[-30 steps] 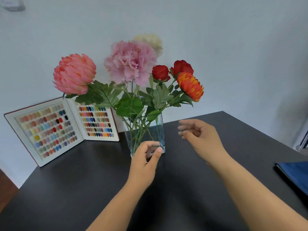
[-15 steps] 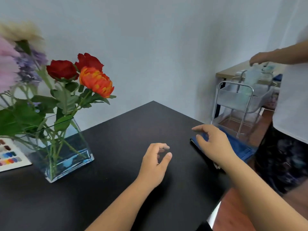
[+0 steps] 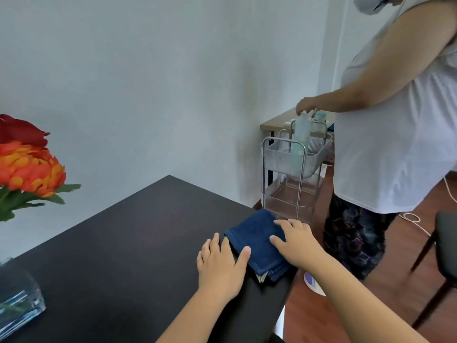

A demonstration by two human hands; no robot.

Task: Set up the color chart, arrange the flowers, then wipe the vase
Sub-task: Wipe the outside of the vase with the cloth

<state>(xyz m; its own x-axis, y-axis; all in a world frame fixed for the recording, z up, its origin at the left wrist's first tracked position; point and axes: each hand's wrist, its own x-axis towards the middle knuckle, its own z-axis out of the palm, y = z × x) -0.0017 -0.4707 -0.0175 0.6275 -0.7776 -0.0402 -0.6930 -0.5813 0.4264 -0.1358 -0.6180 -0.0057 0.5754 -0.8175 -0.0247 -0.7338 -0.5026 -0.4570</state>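
Pale walls back a black matte tabletop (image 3: 128, 246), where a folded navy-blue cloth (image 3: 254, 240) lies at the right edge. It is touched by the left hand (image 3: 220, 262) and right hand (image 3: 295, 243), fingers spread flat, nothing clasped. Wiping seems about to be started: the cloth must be gathered and carried to the clear glass vase (image 3: 19, 302) at far left.

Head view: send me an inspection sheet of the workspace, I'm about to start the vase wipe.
Surface: black table, bare in the middle.
Job's things: folded blue cloth at the table's right edge; glass vase and flowers at far left, cut off by the frame.
Clutter: nothing seen.
Grippers: left hand and right hand both open, resting on the cloth.
Cables: white cable on the floor.
Surroundings: bystander at a metal cart.
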